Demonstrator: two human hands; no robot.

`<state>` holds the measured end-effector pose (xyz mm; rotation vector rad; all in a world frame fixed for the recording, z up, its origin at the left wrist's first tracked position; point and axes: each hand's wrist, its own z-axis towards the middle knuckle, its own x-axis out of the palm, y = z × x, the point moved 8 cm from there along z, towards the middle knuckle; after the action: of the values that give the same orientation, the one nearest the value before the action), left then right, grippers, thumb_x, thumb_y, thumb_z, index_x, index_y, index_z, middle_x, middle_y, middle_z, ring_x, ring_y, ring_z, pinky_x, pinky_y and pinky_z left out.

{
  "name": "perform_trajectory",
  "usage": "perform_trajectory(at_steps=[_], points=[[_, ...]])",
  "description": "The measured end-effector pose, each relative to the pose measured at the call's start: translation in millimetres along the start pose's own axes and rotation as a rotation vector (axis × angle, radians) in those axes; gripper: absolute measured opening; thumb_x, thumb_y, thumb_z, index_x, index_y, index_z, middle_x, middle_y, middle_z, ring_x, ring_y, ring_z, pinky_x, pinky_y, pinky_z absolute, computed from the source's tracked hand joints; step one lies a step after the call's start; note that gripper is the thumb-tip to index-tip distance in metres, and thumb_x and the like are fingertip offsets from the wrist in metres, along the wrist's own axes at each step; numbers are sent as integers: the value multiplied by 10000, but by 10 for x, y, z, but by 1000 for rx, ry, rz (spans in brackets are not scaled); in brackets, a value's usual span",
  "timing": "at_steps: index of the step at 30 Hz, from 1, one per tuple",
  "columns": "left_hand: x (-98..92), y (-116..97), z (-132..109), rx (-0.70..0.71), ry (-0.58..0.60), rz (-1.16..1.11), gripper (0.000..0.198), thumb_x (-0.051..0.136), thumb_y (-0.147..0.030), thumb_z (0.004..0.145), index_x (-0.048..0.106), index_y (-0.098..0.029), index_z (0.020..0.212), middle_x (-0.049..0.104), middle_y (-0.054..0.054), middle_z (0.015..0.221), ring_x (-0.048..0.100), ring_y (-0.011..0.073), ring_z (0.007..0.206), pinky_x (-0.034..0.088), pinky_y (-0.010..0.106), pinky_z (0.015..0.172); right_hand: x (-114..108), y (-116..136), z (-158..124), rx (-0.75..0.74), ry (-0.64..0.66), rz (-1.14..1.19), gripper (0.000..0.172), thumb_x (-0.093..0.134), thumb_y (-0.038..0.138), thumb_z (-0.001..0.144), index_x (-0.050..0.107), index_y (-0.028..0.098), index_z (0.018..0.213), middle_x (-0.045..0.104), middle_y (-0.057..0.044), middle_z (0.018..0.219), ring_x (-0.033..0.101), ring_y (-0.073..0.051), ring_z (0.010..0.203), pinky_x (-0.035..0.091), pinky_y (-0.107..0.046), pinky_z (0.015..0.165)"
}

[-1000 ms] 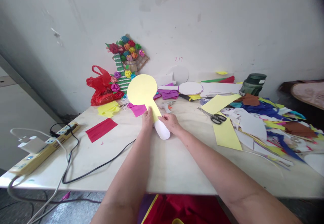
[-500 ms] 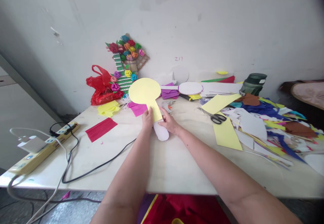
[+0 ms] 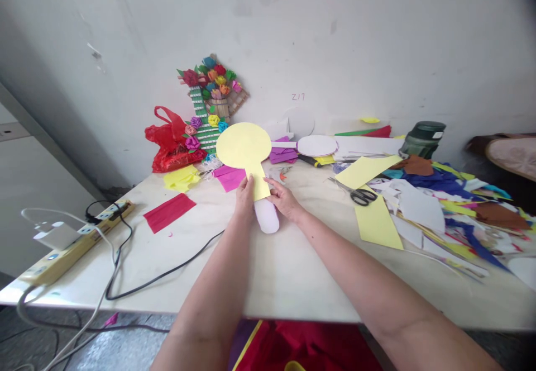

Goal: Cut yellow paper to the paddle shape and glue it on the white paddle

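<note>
A pale yellow paper cutout (image 3: 244,145), round with a straight strip below, is held above the table. My left hand (image 3: 244,194) grips the left edge of its strip. At the strip's right edge is my right hand (image 3: 283,198), its fingers closed on the paper. Beneath the strip's lower end, a white rounded paper piece (image 3: 267,218) lies on the table. Black-handled scissors (image 3: 362,196) rest to the right on yellow paper sheets (image 3: 377,226).
A red bag (image 3: 171,144) and a paper-flower decoration (image 3: 209,108) stand at the back. Left are red paper (image 3: 170,212) and a power strip (image 3: 75,248) with cables. Paper scraps (image 3: 422,203) and a dark green bottle (image 3: 422,139) are on the right.
The yellow cutout has risen slightly in view and sits a little farther right, still between both hands. The whole view has shifted slightly.
</note>
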<state>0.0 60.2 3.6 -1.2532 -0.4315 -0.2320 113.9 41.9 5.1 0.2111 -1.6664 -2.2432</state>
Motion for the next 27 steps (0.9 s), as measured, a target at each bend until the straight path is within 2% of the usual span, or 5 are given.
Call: perform_trajectory(at_steps=[8,15,18,22,27], points=[[250,141,-53,-301,151,-402,559,407,-574,806,580,-110,1066,662,143,954,625,240,894,494,355,794,59,27,-3,48,15,121,561,561,131,615,538,192,1172,550,46,623,460,-84,549,394,-221,561],[236,134,-56,-333,163,-535,439,441,-485,828,596,-133,1039,679,120,902,628,248,903,491,377,814,27,-48,11,47,23,44,559,556,150,652,525,214,1207,535,52,602,435,-78,502,375,-207,497],[248,123,-60,-329,178,-556,410,446,-464,832,604,-127,1005,680,119,877,632,246,890,488,380,815,-27,-9,30,-37,-46,-173,473,552,180,693,569,221,1163,578,17,682,491,-103,573,426,-236,563],[263,101,-68,-325,192,-581,385,464,-440,829,607,-119,984,678,121,874,630,250,892,481,388,823,-52,186,-14,-228,-185,-691,390,527,187,732,613,258,1105,610,-32,990,556,-145,769,456,-279,725],[249,96,-71,-337,188,-576,373,491,-445,812,609,-123,959,675,121,888,623,260,908,480,394,820,5,349,-115,-351,-262,-1097,398,503,227,757,588,275,1143,535,-54,1111,541,-173,870,457,-277,674]])
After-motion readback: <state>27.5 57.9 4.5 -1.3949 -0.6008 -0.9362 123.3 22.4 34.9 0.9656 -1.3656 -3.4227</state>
